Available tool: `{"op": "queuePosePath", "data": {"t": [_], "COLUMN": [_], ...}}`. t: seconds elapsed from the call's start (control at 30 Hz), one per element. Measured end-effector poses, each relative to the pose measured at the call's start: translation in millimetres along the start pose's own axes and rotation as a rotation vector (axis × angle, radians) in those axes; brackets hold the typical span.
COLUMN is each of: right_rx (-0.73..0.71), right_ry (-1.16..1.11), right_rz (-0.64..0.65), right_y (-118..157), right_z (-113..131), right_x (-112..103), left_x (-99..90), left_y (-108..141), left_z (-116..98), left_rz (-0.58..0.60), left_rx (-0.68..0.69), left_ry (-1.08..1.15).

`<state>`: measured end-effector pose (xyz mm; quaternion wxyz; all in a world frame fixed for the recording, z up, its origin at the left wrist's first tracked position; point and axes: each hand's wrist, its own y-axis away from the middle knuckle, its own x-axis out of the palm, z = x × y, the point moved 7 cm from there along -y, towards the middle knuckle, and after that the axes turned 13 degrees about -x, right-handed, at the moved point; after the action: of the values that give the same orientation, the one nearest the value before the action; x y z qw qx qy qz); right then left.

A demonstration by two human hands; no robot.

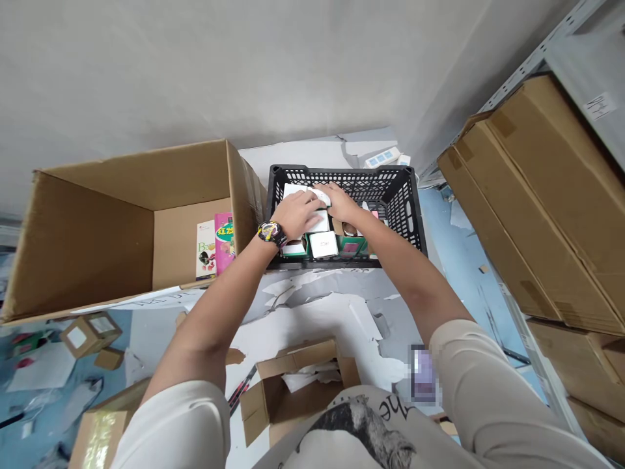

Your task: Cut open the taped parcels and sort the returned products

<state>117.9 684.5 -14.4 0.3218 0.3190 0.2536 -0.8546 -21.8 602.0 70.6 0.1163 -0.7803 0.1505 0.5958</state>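
Both hands in the black crate, right on the white boxes

So there's a black plastic crate up against the wall side, with white boxes packed into its left and middle part, plus some green-sided packaging along the near side. Its right part is partly blocked by the forearm.

Just left of it is a big open cardboard box — inside, a white packet and a pink packet next to each other at the right end. Closer to the body, a small open carton has crumpled white paper in it.

Now the hands. The white boxes are right under the left hand, palm down, fingers a bit apart. The right hand is just beside it, fingertips at a white box toward the far side. Can't tell if either one is actually gripping — the thumbs are too hard to make out. There's a chunky watch on the left wrist.
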Motion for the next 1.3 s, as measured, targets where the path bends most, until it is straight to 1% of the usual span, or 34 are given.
{"op": "queuePosePath", "data": {"t": [0.07, 0.2, 0.3, 0.4, 0.47, 0.57, 0.63, 0.7, 0.77, 0.83, 0.9, 0.97, 1.07, 1.17, 1.23, 1.3], "right_rx": [0.025, 0.098, 0.160, 0.185, 0.178, 0.151, 0.128, 0.099, 0.067, 0.034, 0.001, -0.033, -0.053, 0.002, 0.072, 0.166], "right_ry": [-0.047, -0.125, -0.140, -0.117, -0.097, -0.070, -0.061, -0.051, -0.032, -0.011, -0.001, -0.008, -0.030, -0.050, -0.070, -0.087], "right_rz": [0.011, 0.000, -0.044, -0.117, -0.167, -0.213, -0.238, -0.266, -0.291, -0.308, -0.321, -0.333, -0.361, -0.392, -0.392, -0.376], "right_y": [4, 13, 19, 24, 28, 38, 48, 62, 79, 97, 116, 137, 174, 220, 258, 298], "right_z": [-3, -13, -19, -18, -11, 8, 27, 52, 80, 111, 140, 166, 194, 211, 221, 233], "right_x": [2, 2, -7, -24, -36, -50, -59, -66, -70, -72, -73, -73, -73, -64, -49, -24], "left_x": [-2.8, 3.8, 8.0, 10.1, 7.5, -4.1, -15.5, -28.1, -40.6, -51.5, -59.1, -61.9, -57.1, -46.4, -38.5, -29.3], "left_y": [-3, -10, -18, -26, -29, -25, -14, 3, 26, 55, 89, 128, 195, 266, 314, 361], "left_z": [1, 2, 6, 9, 7, -6, -19, -33, -44, -53, -58, -58, -55, -51, -47, -41], "left_rz": [-0.012, 0.038, 0.022, 0.001, -0.024, -0.083, -0.120, -0.150, -0.178, -0.208, -0.231, -0.244, -0.237, -0.213, -0.207, -0.213], "left_rx": [-0.074, -0.141, -0.180, -0.215, -0.226, -0.224, -0.211, -0.203, -0.204, -0.213, -0.231, -0.267, -0.324, -0.369, -0.414, -0.487], "left_ry": [-0.006, -0.028, -0.007, 0.039, 0.072, 0.122, 0.167, 0.222, 0.271, 0.306, 0.339, 0.378, 0.426, 0.461, 0.493, 0.532]}}
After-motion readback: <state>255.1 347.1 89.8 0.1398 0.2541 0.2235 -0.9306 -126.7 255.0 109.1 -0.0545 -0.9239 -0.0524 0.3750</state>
